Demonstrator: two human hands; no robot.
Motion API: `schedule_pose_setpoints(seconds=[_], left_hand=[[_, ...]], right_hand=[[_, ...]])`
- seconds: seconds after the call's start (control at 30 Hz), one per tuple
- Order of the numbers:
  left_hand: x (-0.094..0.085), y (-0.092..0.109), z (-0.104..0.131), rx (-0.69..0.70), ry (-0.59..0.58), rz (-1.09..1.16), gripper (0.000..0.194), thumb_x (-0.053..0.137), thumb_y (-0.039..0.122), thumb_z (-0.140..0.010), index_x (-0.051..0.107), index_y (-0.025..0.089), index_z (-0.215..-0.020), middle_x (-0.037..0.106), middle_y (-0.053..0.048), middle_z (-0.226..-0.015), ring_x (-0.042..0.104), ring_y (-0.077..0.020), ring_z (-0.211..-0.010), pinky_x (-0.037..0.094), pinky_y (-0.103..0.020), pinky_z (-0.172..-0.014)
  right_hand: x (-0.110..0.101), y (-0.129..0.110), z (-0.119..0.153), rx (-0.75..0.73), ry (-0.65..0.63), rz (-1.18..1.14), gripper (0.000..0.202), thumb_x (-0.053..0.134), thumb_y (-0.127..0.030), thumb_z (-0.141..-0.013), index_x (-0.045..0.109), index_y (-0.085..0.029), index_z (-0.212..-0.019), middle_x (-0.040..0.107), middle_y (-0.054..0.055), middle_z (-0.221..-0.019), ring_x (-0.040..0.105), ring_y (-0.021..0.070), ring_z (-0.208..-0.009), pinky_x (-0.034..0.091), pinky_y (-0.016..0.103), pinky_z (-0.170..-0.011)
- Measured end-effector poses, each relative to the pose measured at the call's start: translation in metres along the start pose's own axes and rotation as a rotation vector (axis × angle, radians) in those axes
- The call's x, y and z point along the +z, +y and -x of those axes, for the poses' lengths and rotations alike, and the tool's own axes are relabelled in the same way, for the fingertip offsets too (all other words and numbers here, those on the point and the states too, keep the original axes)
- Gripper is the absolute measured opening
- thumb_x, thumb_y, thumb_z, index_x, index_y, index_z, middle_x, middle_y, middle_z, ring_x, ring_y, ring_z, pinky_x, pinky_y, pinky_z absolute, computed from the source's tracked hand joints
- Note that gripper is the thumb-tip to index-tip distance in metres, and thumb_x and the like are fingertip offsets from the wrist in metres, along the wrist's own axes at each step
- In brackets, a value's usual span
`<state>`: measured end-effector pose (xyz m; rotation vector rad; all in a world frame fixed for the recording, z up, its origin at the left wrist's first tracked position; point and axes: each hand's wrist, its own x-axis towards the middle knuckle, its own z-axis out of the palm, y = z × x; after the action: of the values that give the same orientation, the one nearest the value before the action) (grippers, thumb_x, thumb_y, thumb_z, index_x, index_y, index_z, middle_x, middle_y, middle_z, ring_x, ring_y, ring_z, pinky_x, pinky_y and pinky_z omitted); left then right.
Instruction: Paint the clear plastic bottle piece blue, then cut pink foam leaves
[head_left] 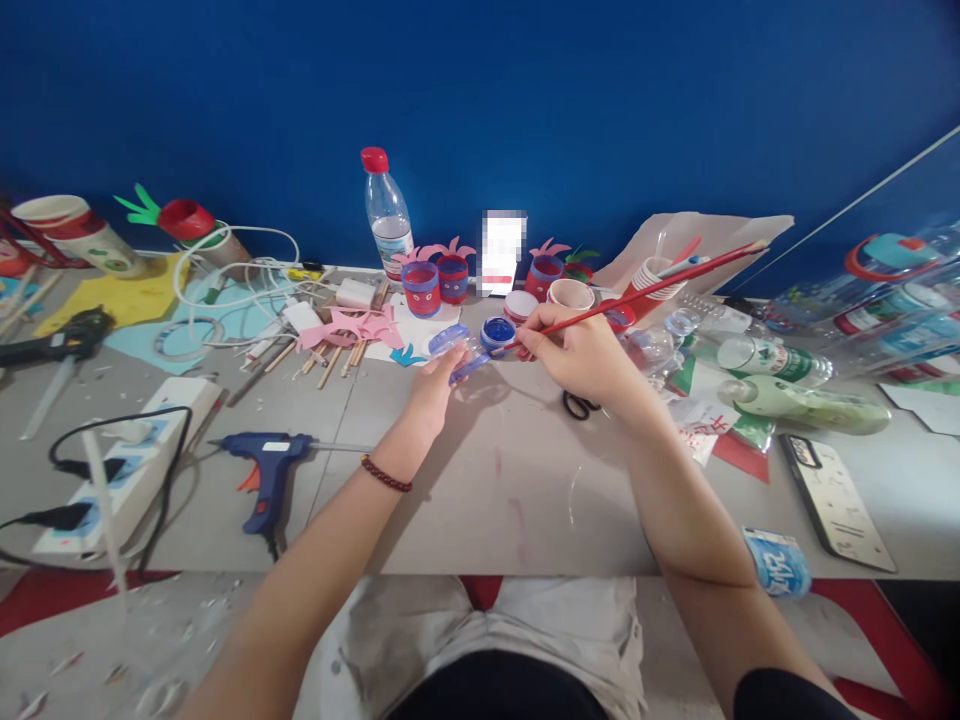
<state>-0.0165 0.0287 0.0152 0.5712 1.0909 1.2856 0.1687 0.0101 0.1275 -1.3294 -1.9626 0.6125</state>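
My left hand (429, 395) grips a clear plastic piece, partly painted blue (448, 340), probably cut from a bottle. A long red paintbrush (660, 287) is pinched in my right hand (581, 355), its handle slanting up to the right. The brush's tip end is low, beside a small open jar of blue paint (498, 333); whether it touches the jar cannot be made out. Behind stand small red-and-blue painted cups with eyes (421, 290) and pink paper fringes. A blue paper cutout (406, 356) lies left of the plastic piece.
A blue glue gun (266, 470) and a power strip (135, 470) lie at left, near tangled white cables (232, 262). A bottle with a red cap (387, 220) and a lit phone (503, 250) stand by the wall. Scissors (579, 405), plastic bottles (776, 360) and another phone (836, 500) lie right.
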Motion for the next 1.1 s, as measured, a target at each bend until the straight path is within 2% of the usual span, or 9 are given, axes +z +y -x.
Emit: schedule_pose_setpoints(seconds=[0.17,0.37,0.53,0.73,0.9,1.1], left_hand=[[0.0,-0.001,0.0,0.01,0.001,-0.007,0.046,0.087,0.052,-0.056,0.071,0.019,-0.085,0.074,-0.009,-0.1,0.064,-0.0278,-0.115,0.046,-0.034,-0.087],[0.001,0.0,0.0,0.008,-0.01,-0.027,0.047,0.087,0.053,-0.055,0.071,0.019,-0.081,0.073,-0.008,-0.095,0.065,-0.025,-0.105,0.046,-0.033,-0.083],[0.001,0.0,0.0,0.016,-0.015,-0.031,0.047,0.086,0.054,-0.057,0.071,0.019,-0.084,0.074,-0.009,-0.1,0.064,-0.0265,-0.109,0.046,-0.034,-0.085],[-0.001,-0.002,-0.001,0.026,-0.016,-0.032,0.047,0.085,0.055,-0.058,0.071,0.02,-0.086,0.074,-0.011,-0.107,0.061,-0.0298,-0.119,0.047,-0.037,-0.088],[-0.001,-0.001,0.0,0.021,-0.013,-0.036,0.047,0.084,0.055,-0.058,0.07,0.02,-0.087,0.074,-0.011,-0.106,0.062,-0.0296,-0.12,0.047,-0.037,-0.091],[0.001,0.001,0.0,0.02,-0.009,-0.024,0.048,0.086,0.055,-0.056,0.07,0.02,-0.085,0.074,-0.01,-0.1,0.062,-0.0289,-0.117,0.047,-0.037,-0.089]], right_hand=[[0.008,-0.011,0.006,-0.011,-0.024,-0.026,0.018,0.055,-0.023,-0.092,0.058,-0.021,-0.074,0.064,0.003,-0.072,0.059,0.0176,-0.071,0.044,0.035,-0.069],[0.006,-0.02,0.008,-0.026,-0.073,-0.093,0.019,0.055,-0.023,-0.092,0.059,-0.02,-0.074,0.064,0.002,-0.072,0.057,0.0159,-0.069,0.044,0.033,-0.066],[0.007,-0.018,0.007,-0.038,-0.104,-0.137,0.018,0.054,-0.022,-0.092,0.06,-0.02,-0.075,0.066,0.002,-0.072,0.059,0.0157,-0.069,0.045,0.033,-0.067],[0.003,-0.017,0.003,-0.023,-0.045,-0.043,0.021,0.055,-0.021,-0.091,0.057,-0.02,-0.07,0.064,0.002,-0.07,0.059,0.0167,-0.07,0.044,0.034,-0.068],[-0.001,-0.007,0.001,-0.016,0.038,0.046,0.02,0.055,-0.022,-0.092,0.058,-0.021,-0.072,0.064,0.002,-0.07,0.055,0.0164,-0.068,0.042,0.034,-0.067],[0.006,-0.009,0.005,-0.048,-0.014,0.055,0.019,0.054,-0.023,-0.093,0.057,-0.021,-0.075,0.063,0.002,-0.072,0.054,0.0163,-0.068,0.042,0.034,-0.068]])
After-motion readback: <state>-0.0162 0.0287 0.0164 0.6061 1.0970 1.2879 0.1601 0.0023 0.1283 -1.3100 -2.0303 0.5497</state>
